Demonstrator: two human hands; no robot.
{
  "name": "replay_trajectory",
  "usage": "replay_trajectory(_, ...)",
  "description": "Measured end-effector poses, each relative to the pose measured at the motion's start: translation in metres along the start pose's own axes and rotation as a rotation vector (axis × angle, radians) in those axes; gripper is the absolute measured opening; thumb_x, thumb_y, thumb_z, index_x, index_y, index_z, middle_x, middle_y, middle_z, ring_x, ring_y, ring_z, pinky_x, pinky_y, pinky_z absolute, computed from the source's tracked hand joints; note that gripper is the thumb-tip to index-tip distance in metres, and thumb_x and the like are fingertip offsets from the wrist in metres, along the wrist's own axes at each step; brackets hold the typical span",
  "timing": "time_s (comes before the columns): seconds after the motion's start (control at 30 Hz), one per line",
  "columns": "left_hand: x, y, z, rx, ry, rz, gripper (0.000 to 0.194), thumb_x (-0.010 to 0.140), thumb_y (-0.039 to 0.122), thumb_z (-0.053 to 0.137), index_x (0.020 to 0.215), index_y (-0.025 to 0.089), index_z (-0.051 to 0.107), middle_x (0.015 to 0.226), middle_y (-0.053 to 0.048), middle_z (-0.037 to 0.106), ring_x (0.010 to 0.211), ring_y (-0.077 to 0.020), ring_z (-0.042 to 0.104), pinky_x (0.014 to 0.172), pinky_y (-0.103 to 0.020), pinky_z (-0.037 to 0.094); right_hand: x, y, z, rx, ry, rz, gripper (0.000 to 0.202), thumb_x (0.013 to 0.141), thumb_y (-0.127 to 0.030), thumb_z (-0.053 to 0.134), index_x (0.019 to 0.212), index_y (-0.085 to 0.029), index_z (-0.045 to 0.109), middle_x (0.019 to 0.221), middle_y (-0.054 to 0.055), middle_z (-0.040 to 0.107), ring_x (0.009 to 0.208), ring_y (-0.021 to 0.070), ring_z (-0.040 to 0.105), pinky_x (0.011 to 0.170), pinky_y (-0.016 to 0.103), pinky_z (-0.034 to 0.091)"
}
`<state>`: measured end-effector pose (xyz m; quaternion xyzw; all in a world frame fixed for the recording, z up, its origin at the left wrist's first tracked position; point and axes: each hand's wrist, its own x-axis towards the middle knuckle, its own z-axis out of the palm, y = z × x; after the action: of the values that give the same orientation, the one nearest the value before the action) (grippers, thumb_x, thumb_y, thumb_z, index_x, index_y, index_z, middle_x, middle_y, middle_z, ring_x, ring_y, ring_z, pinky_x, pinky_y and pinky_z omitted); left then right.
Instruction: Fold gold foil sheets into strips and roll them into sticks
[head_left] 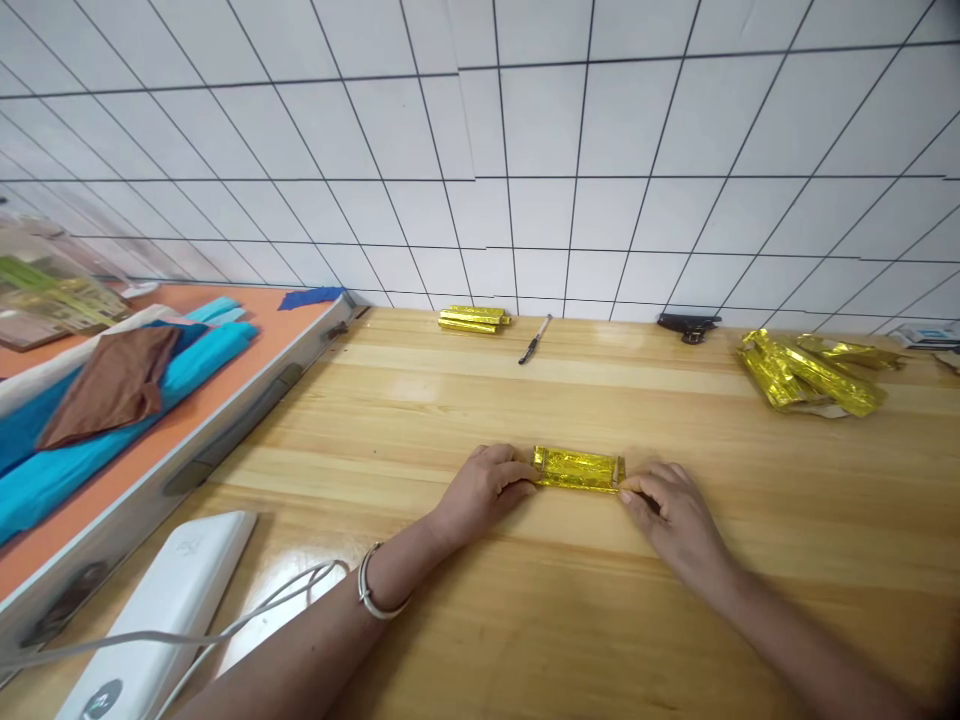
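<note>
A small piece of shiny gold foil paper (pixel 577 469) lies on the wooden table in front of me, with its short ends folded in and its near edge creased. My left hand (pixel 491 490) pinches its left end between thumb and fingers. At the opposite end, my right hand (pixel 667 505) has thumb and fingertips closed on the near right corner. Both hands rest low, close to the table top.
Gold foil rolls (pixel 474 319), a pen (pixel 535 340) and a black clip (pixel 688 326) lie along the tiled wall. Crumpled gold foil (pixel 814 375) is at right. Left are a white device (pixel 176 590) with a cable (pixel 277 600), and an orange surface (pixel 225 385) with coloured material (pixel 112 385).
</note>
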<state>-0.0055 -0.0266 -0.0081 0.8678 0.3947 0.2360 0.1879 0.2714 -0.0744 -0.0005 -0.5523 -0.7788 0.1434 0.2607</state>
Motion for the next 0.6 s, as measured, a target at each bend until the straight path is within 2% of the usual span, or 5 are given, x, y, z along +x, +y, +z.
replay_trajectory(0.23,0.006,0.011,0.002,0.06,0.024,-0.153,0.017,0.087,0.029,0.051,0.08,0.02,0.063,0.081,-0.004,0.061,0.079,-0.0158,0.056,0.074,-0.028,0.04,0.006,-0.007,0.002,-0.082,0.042,0.05,0.013,0.081,-0.022,0.05,0.071,-0.022,0.057,0.072,0.003,0.057,0.073,0.0194,0.049,0.067,0.033,0.036)
replay_trajectory(0.43,0.009,0.027,0.005,0.202,0.037,-0.234,0.017,0.089,0.026,0.046,0.081,0.019,0.059,0.081,-0.004,0.058,0.079,-0.0168,0.054,0.074,-0.029,0.038,0.008,-0.005,0.005,-0.161,0.059,0.046,0.011,0.078,-0.021,0.051,0.067,-0.022,0.052,0.07,0.003,0.054,0.072,0.0195,0.047,0.064,0.032,0.035)
replay_trajectory(0.6,0.01,0.03,0.007,0.188,0.083,-0.286,0.012,0.085,0.025,0.051,0.076,0.019,0.057,0.078,-0.003,0.058,0.078,-0.0167,0.054,0.074,-0.03,0.037,0.009,-0.007,0.006,-0.208,0.04,0.057,0.009,0.077,-0.021,0.051,0.068,-0.021,0.051,0.071,0.004,0.054,0.074,0.0204,0.046,0.067,0.033,0.036)
